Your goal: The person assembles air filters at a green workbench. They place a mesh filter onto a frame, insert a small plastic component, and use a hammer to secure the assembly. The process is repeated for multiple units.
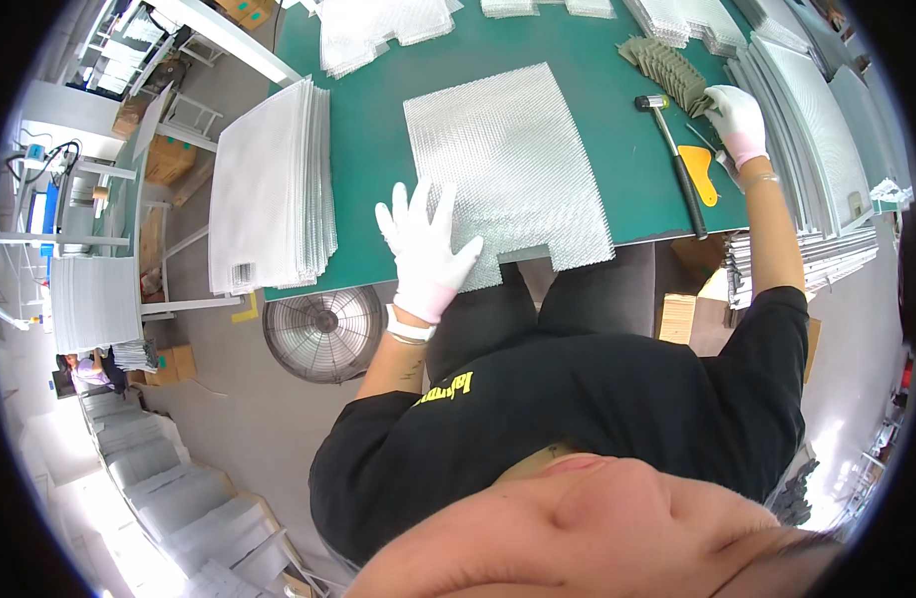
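A silvery mesh sheet (508, 159) with a notched near edge lies on the green table (368, 149) in front of me. My left hand (424, 239), in a white glove, rests on its near left corner with the fingers spread. At the right, my gloved right hand (737, 122) has its fingers closed at the near end of a fanned row of olive-green pieces (662, 68). Its fingertips partly hide the end piece. Just left of that hand lie a hammer (677, 159) with a black handle and a yellow scraper (697, 174).
A tall stack of mesh sheets (269, 189) stands on the table's left side. More mesh stacks (383, 30) lie along the far edge. Upright panels (797, 120) crowd the right side. Below the table's near left edge, a round floor fan (324, 334) stands.
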Demonstrator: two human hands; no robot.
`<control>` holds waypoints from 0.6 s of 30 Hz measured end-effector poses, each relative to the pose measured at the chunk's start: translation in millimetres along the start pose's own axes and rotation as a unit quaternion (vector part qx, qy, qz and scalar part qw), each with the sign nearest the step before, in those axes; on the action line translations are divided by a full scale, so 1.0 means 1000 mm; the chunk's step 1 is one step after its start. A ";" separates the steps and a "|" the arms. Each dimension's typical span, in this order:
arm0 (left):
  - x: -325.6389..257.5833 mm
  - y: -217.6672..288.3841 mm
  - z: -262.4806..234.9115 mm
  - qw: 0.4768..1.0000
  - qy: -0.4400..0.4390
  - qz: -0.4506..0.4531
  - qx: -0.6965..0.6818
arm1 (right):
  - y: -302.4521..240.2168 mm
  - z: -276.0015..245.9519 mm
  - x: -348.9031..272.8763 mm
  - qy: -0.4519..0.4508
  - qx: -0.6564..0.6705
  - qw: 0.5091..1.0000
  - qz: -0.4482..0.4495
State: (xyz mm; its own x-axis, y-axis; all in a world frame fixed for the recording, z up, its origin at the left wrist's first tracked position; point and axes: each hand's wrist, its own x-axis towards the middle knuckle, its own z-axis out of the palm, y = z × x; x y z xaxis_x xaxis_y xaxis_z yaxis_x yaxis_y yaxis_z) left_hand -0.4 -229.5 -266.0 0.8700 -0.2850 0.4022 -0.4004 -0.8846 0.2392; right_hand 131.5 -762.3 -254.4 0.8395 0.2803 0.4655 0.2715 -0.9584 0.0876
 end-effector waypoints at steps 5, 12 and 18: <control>-0.042 0.026 -0.028 0.960 -0.047 0.155 -0.229 | 0.015 -0.014 0.001 -0.001 0.047 0.999 -0.013; -0.136 0.031 0.058 0.580 -0.202 -0.320 -0.722 | -0.097 -0.066 -0.007 -0.039 0.323 0.923 0.208; -0.096 0.044 0.069 0.432 -0.036 -0.423 -0.796 | -0.294 -0.082 -0.103 -0.272 0.594 0.755 0.048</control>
State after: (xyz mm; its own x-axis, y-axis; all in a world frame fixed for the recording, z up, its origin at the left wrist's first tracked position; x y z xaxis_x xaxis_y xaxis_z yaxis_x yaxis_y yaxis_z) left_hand -81.9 -266.4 -355.6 0.8828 -0.1687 -0.4384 0.4279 0.6740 0.6022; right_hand -72.9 -513.3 -256.0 0.8631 0.5035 -0.0396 0.1572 -0.3422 -0.9264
